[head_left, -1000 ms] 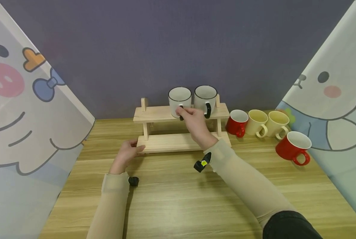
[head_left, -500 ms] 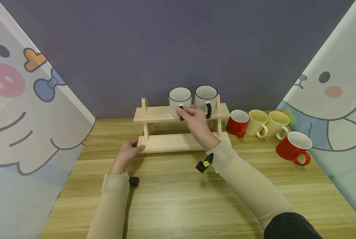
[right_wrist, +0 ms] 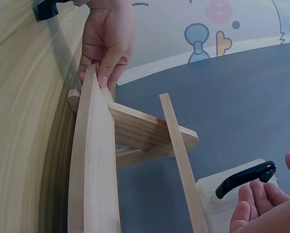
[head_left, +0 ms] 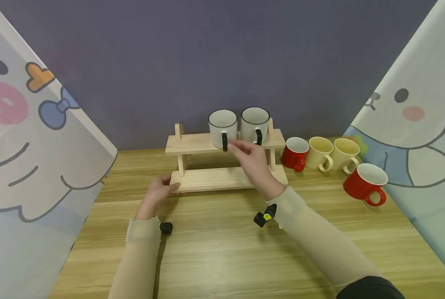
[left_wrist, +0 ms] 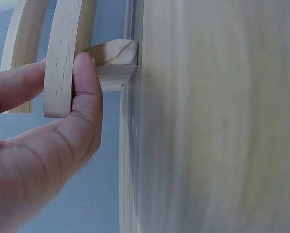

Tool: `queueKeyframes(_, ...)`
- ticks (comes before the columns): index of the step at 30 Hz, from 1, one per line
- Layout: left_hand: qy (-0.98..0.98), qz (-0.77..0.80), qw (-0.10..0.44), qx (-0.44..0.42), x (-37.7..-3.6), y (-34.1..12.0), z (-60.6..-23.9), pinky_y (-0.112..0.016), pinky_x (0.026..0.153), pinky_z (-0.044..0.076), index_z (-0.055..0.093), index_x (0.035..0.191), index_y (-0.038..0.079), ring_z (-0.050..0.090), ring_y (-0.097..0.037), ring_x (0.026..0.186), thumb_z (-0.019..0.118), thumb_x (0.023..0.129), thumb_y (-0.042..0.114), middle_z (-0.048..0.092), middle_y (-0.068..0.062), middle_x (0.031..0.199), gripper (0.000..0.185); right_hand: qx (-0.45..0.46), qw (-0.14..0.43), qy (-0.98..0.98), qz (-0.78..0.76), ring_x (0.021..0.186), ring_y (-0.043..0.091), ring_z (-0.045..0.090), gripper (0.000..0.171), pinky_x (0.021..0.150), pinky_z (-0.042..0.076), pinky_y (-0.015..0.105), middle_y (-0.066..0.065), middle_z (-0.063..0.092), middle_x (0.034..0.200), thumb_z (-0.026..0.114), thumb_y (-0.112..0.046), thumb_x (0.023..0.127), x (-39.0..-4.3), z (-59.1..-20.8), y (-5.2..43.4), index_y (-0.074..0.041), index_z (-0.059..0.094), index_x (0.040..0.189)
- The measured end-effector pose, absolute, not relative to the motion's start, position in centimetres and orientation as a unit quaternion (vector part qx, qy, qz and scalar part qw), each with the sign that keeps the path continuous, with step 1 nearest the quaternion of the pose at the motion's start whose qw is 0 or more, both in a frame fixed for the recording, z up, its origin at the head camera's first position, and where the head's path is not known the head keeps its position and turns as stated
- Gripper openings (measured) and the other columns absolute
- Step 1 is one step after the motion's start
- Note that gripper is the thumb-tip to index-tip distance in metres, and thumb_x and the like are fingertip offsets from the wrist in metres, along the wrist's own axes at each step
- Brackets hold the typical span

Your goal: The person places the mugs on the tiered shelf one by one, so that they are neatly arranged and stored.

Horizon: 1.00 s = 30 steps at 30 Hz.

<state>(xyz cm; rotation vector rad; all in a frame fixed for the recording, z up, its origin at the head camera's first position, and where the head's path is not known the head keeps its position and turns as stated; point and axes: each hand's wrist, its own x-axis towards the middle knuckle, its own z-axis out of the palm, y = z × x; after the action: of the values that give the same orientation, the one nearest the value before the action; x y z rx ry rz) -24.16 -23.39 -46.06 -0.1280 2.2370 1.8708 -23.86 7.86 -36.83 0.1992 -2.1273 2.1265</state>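
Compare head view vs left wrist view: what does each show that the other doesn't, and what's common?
Head only: the right hand just off the black handle of the left white mug, a second white mug beside it on the rack's upper shelf, and two red mugs and two yellow mugs standing on the table.

Left wrist only: a close look at the thumb pressed against the lower shelf's edge.

Both: the left hand gripping the left end of the wooden rack.

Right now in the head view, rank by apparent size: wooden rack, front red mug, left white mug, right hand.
1. wooden rack
2. right hand
3. front red mug and left white mug: look alike; the red mug sits nearer the camera, so unranked.
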Motion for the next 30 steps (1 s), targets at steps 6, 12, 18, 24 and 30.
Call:
queueKeyframes(6, 0.759, 0.641, 0.108, -0.048, -24.2, -23.4, -46.2, -0.047, 0.094, 0.057, 0.037, 0.146, -0.019, 0.059, -0.031, 0.102, 0.062, 0.101, -0.001, 0.05, -0.027, 0.124, 0.054, 0.091, 0.062, -0.701, 0.705, 0.117, 0.019, 0.059, 0.041, 0.101, 0.051, 0.038, 0.009, 0.065, 0.13, 0.074, -0.028, 0.097, -22.9, -37.0, 9.2, 0.0, 0.071, 0.126)
queueKeyframes(12, 0.759, 0.64, 0.11, -0.047, -24.2, -23.3, -46.2, -0.047, 0.094, 0.057, 0.035, 0.147, -0.019, 0.059, -0.031, 0.102, 0.062, 0.101, -0.001, 0.049, -0.028, 0.124, 0.056, 0.092, 0.064, -0.694, 0.711, 0.107, 0.023, 0.064, 0.038, 0.097, 0.053, 0.034, 0.015, 0.07, 0.12, 0.075, -0.02, 0.096, -21.8, -37.0, 10.8, 0.004, 0.069, 0.125)
queueKeyframes(18, 0.76, 0.638, 0.113, -0.047, -24.1, -23.3, -46.0, -0.045, 0.093, 0.057, 0.034, 0.147, -0.019, 0.059, -0.03, 0.102, 0.062, 0.101, -0.001, 0.049, -0.028, 0.125, 0.056, 0.107, 0.085, -0.702, 0.699, 0.104, 0.023, 0.066, 0.033, 0.093, 0.056, 0.031, 0.015, 0.071, 0.115, 0.076, -0.016, 0.095, -20.9, -37.4, 12.7, 0.005, 0.071, 0.12)
queueKeyframes(24, 0.76, 0.637, 0.115, -0.049, -24.1, -23.4, -45.9, -0.047, 0.096, 0.056, 0.035, 0.148, -0.017, 0.059, -0.03, 0.103, 0.061, 0.102, 0.001, 0.049, -0.027, 0.126, 0.056, 0.124, 0.101, -0.707, 0.689, 0.105, 0.021, 0.068, 0.033, 0.094, 0.056, 0.029, 0.016, 0.071, 0.116, 0.075, -0.012, 0.096, -20.0, -37.6, 14.5, 0.008, 0.069, 0.122)
queueKeyframes(30, 0.761, 0.636, 0.115, -0.045, -24.2, -23.4, -46.0, -0.047, 0.096, 0.056, 0.035, 0.147, -0.018, 0.059, -0.029, 0.102, 0.061, 0.102, 0.002, 0.049, -0.027, 0.125, 0.056, 0.117, 0.117, -0.707, 0.688, 0.104, 0.019, 0.069, 0.032, 0.093, 0.056, 0.026, 0.017, 0.072, 0.115, 0.074, -0.007, 0.096, -19.1, -37.9, 16.6, 0.011, 0.068, 0.121)
